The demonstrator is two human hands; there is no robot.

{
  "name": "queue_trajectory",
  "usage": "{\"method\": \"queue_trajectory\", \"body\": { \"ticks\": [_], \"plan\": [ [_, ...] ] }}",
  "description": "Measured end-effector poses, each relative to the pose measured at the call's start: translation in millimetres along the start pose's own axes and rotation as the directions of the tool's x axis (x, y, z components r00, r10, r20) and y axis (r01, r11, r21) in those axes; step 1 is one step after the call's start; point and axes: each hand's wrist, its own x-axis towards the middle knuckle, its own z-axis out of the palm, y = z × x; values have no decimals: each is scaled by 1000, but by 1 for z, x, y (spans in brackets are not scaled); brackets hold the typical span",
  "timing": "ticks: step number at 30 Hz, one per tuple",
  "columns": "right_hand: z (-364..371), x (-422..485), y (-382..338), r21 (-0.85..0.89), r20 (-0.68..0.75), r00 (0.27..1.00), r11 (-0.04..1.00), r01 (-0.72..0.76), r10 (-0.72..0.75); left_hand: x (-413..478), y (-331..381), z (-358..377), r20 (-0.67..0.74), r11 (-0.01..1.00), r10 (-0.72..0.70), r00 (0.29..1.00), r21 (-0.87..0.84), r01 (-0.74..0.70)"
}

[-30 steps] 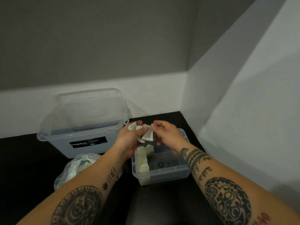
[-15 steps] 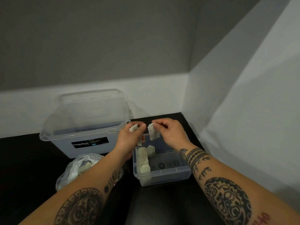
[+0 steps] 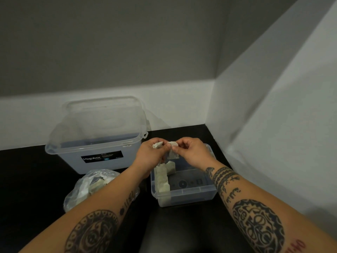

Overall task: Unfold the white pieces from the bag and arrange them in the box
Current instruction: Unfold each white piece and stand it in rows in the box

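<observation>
Head view: above the box [image 3: 186, 199], our left hand [image 3: 150, 155] and right hand [image 3: 194, 154] pinch a white piece [image 3: 173, 153] to spread it open; the left also grips a spare folded piece [image 3: 158, 144]. Unfolded pieces [image 3: 162, 179] line the box's left wall, and the bag [image 3: 85, 189] lies left of it.

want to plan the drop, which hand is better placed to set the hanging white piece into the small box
Right, probably. The right hand pinches the hanging white piece directly above the small box, while the left hand has its grip taken up by a second folded piece.
</observation>
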Motion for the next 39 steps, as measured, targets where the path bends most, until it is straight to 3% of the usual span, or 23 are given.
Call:
{"method": "queue_trajectory", "body": {
  "ticks": [4,6,9,13,24,29,36,39],
  "plan": [
    [3,4,12,-106,-22,994,988,-110,109,8,-8,-6,-131,997,-29,991,66,38],
    [7,5,23,-183,18,979,963,-196,202,13,-14,-13,-183,979,-12,983,198,48],
    [17,7,40,-224,49,937,918,-327,346,13,-23,-19,-185,918,26,982,393,50],
    [33,14,51,-254,58,888,867,-429,456,10,-36,-20,-182,874,53,982,483,43],
    [57,39,66,-263,-115,810,769,-583,575,8,-46,-31,-186,865,-4,982,492,96],
    [63,40,65,-230,-151,737,702,-674,658,9,-44,-32,-188,860,-27,982,496,118],
    [61,41,62,-214,-116,722,692,-689,682,7,-31,-31,-180,867,-51,982,480,133],
    [51,40,63,-358,-121,772,698,-620,624,6,-21,-29,-191,917,-64,980,376,133]
  ]
}}
